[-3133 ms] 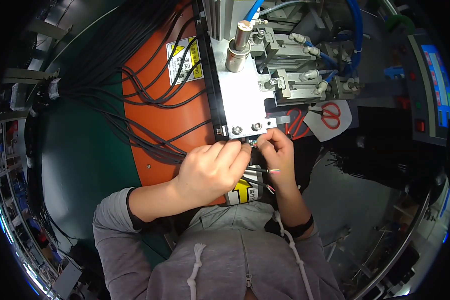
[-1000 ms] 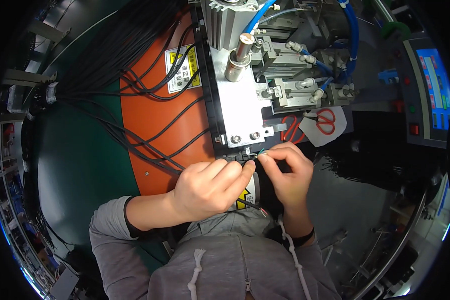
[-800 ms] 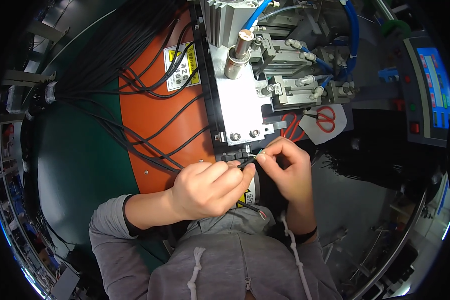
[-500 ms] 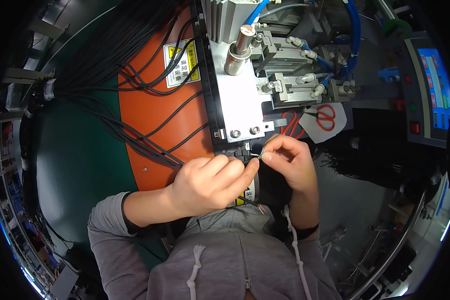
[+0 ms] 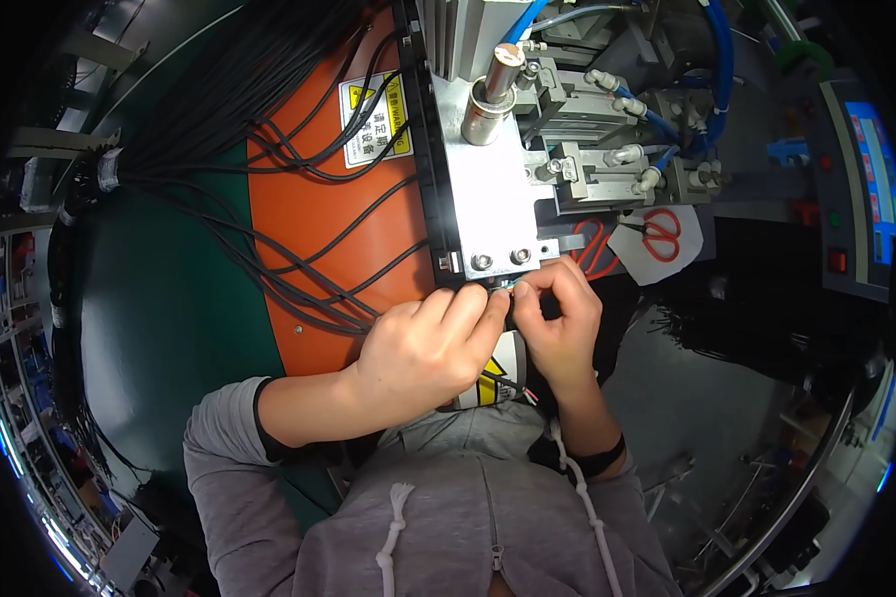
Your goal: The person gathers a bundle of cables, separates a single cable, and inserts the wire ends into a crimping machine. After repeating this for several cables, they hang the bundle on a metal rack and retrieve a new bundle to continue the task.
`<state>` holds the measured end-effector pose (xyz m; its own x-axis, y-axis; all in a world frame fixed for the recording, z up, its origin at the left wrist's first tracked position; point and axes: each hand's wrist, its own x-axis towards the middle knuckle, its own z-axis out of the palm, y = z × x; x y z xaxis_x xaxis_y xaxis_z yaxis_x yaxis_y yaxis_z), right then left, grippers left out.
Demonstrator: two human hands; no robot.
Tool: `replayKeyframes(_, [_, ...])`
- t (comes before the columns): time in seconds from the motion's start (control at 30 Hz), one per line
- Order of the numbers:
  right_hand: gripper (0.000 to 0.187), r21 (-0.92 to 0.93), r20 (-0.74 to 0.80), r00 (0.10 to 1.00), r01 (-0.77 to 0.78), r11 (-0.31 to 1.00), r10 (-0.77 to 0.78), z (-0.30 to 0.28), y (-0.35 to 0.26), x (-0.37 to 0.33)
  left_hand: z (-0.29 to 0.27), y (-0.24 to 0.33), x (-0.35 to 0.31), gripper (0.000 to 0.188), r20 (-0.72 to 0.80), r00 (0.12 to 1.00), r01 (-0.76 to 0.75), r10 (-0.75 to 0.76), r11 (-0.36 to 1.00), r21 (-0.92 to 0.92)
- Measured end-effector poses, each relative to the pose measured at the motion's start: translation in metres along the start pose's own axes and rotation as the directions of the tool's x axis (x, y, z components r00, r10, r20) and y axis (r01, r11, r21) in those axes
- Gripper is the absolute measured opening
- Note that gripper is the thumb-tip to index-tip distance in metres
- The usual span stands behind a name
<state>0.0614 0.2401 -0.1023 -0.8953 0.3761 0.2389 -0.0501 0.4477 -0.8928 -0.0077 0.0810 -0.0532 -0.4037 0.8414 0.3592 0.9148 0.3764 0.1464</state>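
Observation:
Thin light-coloured wires (image 5: 509, 286) show between my fingertips, just under the front end of a bright metal plate (image 5: 486, 204). My left hand (image 5: 426, 343) is closed, its index finger and thumb pinched at the wires from the left. From the right, my right hand (image 5: 560, 323) pinches them between thumb and index finger. My fingers and the plate hide most of the black fixture below. A black cable (image 5: 506, 381) with bared coloured wire ends sticks out beneath my hands, in front of a yellow-and-white label.
Black cables (image 5: 338, 298) fan across an orange panel (image 5: 338, 234) and green surface at left. Metal cylinders with blue air hoses (image 5: 722, 90) stand at the back right. Red-handled scissors (image 5: 659, 235) lie on a white piece. A control panel (image 5: 871, 189) is far right.
Both hands have moved slightly up, closer under the metal plate, and less of the wires and the black fixture shows. The whole view has shifted a little.

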Motion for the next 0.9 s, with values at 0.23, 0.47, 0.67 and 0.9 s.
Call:
replayKeyframes(0.23, [0.007,0.353,0.152,0.941,-0.337,0.873,0.302,0.001,0.01,-0.006,0.002,-0.005,0.0,0.023,-0.045,0.999,0.023,-0.026,0.997,-0.078])
replayKeyframes(0.47, [0.009,0.393,0.111,0.89,-0.447,0.803,0.442,-0.001,0.01,-0.003,-0.011,0.004,-0.01,0.022,0.082,0.989,0.122,-0.125,0.991,0.048])
replayKeyframes(0.67, [0.019,0.335,0.193,0.915,0.278,0.9,-0.354,-0.032,-0.015,0.002,-0.015,-0.012,-0.012,0.024,0.106,0.978,0.19,-0.18,0.978,-0.09])
replayKeyframes(0.9, [0.02,0.315,0.022,0.985,0.154,0.936,-0.169,-0.036,-0.022,-0.009,-0.025,-0.035,-0.022,0.029,-0.17,0.98,0.051,-0.102,0.958,-0.283])
